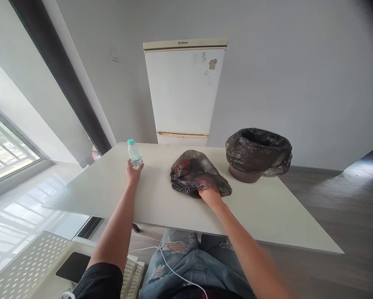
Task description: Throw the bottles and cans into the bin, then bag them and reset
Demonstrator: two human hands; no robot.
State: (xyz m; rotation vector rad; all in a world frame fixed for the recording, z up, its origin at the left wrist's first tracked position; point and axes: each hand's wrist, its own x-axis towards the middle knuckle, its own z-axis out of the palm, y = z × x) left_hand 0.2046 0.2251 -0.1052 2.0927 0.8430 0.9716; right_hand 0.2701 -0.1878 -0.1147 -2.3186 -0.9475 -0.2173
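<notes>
My left hand (133, 171) is wrapped round the lower part of a clear plastic bottle (135, 153) with a turquoise cap. The bottle stands nearly upright on the white table (155, 207). My right hand (209, 193) reaches into a thin black plastic bag (194, 170), which lies crumpled mid-table. Through the film, something dark and reddish shows faintly; its kind cannot be made out. The bag hides the fingers of this hand. Right of the bag stands a brown bin (244, 174) lined with another black bag (258, 153), its mouth spread over the rim.
A white fridge (183, 91) stands behind the table. Lower left, a pale perforated plastic surface (27, 265) bears a dark flat object (73, 267). A white cable (170, 268) runs across my jeans (186, 265). A window (8, 145) is at the left.
</notes>
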